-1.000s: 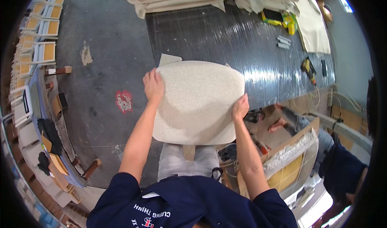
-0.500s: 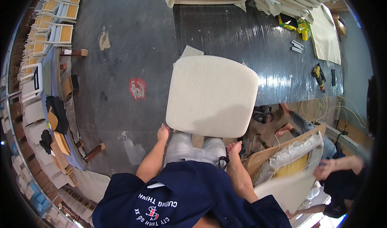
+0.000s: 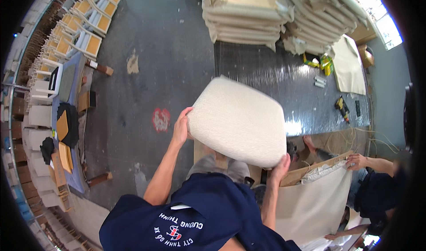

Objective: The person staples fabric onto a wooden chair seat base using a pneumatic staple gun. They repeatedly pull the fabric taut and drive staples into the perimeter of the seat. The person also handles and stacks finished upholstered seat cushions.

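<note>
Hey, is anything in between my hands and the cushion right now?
Nothing visible is. Your left hand holds the cushion at its left edge, and your right hand is on its near right corner. The stack and the drill both lie apart from it.

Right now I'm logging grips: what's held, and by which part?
A cream cushion: the left hand grips its left edge, the right hand its lower right corner.

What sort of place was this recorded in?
Most likely a furniture upholstery workshop. The person holds a cream padded piece, stacks of similar cream pieces stand at the far end, and white-framed chairs appear lined up at the left.
</note>
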A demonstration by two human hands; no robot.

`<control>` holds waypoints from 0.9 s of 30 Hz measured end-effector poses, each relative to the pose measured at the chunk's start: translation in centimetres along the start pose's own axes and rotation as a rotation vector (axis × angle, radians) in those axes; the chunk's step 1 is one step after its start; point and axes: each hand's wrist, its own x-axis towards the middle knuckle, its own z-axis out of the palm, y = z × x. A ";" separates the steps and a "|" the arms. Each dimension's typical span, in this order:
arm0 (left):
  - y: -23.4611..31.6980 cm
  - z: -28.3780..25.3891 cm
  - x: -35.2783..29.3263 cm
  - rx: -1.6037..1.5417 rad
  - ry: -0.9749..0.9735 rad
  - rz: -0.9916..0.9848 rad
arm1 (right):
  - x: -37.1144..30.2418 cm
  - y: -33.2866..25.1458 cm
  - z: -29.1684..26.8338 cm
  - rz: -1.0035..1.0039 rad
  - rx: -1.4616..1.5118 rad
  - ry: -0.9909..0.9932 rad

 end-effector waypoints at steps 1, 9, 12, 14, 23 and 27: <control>4.2 0.3 0.0 -0.064 -0.055 0.041 | 0.0 -4.7 0.2 -0.085 0.121 -0.074; 17.7 2.6 3.5 0.342 -0.099 0.594 | 6.3 -16.1 0.8 -0.383 0.124 -0.318; 18.4 2.4 4.5 0.624 0.037 0.610 | 5.6 -18.6 2.6 -0.409 -0.234 -0.227; 19.9 1.6 5.5 0.839 0.069 0.738 | 4.2 -20.7 4.8 -0.394 -0.248 -0.152; 22.1 3.1 11.0 0.718 -0.182 0.866 | 7.4 -20.4 9.2 -0.688 -0.038 -0.116; 23.6 3.6 12.2 0.699 -0.214 0.810 | 7.3 -21.3 11.3 -0.746 -0.249 0.089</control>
